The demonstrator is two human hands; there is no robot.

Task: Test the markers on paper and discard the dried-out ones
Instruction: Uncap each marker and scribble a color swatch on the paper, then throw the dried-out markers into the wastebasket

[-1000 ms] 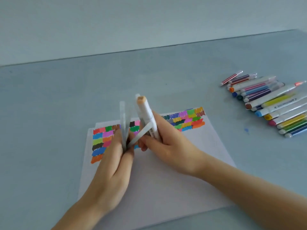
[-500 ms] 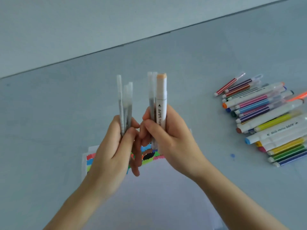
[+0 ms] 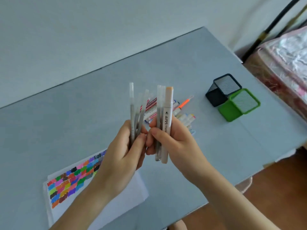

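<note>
My left hand (image 3: 123,156) is raised above the table and grips a small bunch of thin grey markers (image 3: 135,112), upright, with clear caps. Close beside it, my right hand (image 3: 176,138) grips a thick white marker with a peach cap (image 3: 167,120) together with thin grey markers (image 3: 159,113), also upright. The white paper (image 3: 119,205) lies at the lower left, its upper part filled with coloured test patches (image 3: 73,180). A pile of coloured markers (image 3: 182,113) lies on the table behind my hands, mostly hidden by them.
A black mesh holder (image 3: 222,88) and a green mesh holder (image 3: 239,105) stand side by side at the table's right. The grey table (image 3: 66,122) ends at the right edge, with wooden floor (image 3: 282,188) below and a plastic-wrapped object (image 3: 285,63) beyond.
Both hands lifted their markers up off the paper. The view swung right, so the paper slid to the lower left and the two holders came into view.
</note>
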